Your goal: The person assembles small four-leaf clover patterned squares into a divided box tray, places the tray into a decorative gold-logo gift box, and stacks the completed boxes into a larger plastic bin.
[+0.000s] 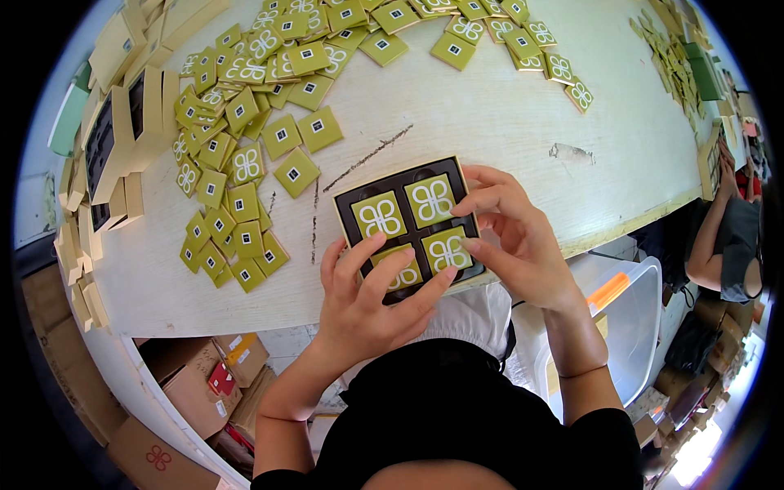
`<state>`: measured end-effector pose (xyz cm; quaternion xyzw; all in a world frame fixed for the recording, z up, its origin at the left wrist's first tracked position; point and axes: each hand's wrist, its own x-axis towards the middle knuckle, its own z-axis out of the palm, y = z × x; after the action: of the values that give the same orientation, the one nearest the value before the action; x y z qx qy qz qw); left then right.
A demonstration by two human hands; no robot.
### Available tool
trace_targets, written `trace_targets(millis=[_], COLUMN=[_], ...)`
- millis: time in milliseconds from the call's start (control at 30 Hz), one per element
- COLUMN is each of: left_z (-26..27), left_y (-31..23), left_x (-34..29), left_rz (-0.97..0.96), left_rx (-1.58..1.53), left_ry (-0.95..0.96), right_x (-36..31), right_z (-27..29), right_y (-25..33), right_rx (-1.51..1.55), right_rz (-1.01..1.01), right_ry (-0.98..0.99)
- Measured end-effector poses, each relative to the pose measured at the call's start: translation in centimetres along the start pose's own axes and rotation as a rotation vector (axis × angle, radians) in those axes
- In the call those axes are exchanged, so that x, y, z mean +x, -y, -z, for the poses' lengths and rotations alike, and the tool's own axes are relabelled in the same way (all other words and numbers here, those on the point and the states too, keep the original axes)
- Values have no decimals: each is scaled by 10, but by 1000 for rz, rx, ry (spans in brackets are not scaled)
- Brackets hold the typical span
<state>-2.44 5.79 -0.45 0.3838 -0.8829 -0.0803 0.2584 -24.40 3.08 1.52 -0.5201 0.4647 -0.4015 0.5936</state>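
A shallow box [338, 211] with a dark tray of several compartments lies at the table's near edge. Square green tiles with a white looped pattern fill them, among them the far-left tile [378, 214], the far-right tile [429, 199] and the near-right tile [445, 249]. My left hand [367, 306] is open, its spread fingertips resting over the near-left tile [406, 276] and the box's left side, partly covering them. My right hand [514, 237] grips the box's right side, its thumb at the near-right tile and its index finger at the rim.
Loose green tiles [245, 114] spread in a heap across the far left of the table [490, 122]. Cream boxes [122, 131] crowd the left edge. More tiles [665, 65] lie far right. A clear plastic bin [645, 327] stands below right; a co-worker's arm [710, 237] shows beyond.
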Motion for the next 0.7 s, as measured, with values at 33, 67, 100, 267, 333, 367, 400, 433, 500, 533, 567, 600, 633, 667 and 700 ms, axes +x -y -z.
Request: trace_targets(millis=[33, 67, 100, 267, 333, 367, 400, 433, 500, 533, 567, 600, 633, 667, 700], left_z=[0, 0, 0, 0, 0, 0, -1, -1, -1, -1, -1, -1, -1, -1, -1], left_y=[0, 1, 1, 1, 1, 1, 1, 1, 1, 1, 1, 1, 1, 2, 1], left_x=[-1, -1, -1, -1, 0, 0, 0, 0, -1, -1, -1, 0, 0, 1, 1], left_rz=[0, 1, -1, -4, -5, -7, -6, -5, -4, -4, -3, -4, -5, -6, -2], left_rx=[-2, -3, 0, -5, -6, -6, -7, -8, -9, -9, -8, -5, -2, 1, 3], left_ry=[-1, -2, -3, -8, -6, -5, -2, 1, 2, 0, -2, -4, -6, -8, -7], right_x=[-1, -2, -4, -12, -14, -15, -15, -15, -14, -13, -12, -12, -12, -11, -11], right_z=[2, 4, 4, -1, -5, -7, -9, -12, -14, -14, -14, -15, -17, -19, -20], right_y=[0, -1, -1, -5, -7, -7, -8, -10, -10, -9, -8, -8, -8, -7, -8], right_rx=[31, 63, 19, -105, -75, -60, -9, 42, 121, 149, 177, 213, 249, 285, 296], right_rz=[-4, -8, 7, 77, 100, 112, 113, 113, 102, 90, 78, 61, 43, 25, 29], right_ry=[19, 39, 36, 5, -13, -22, -35, -49, -64, -66, -67, -90, -113, -136, -145])
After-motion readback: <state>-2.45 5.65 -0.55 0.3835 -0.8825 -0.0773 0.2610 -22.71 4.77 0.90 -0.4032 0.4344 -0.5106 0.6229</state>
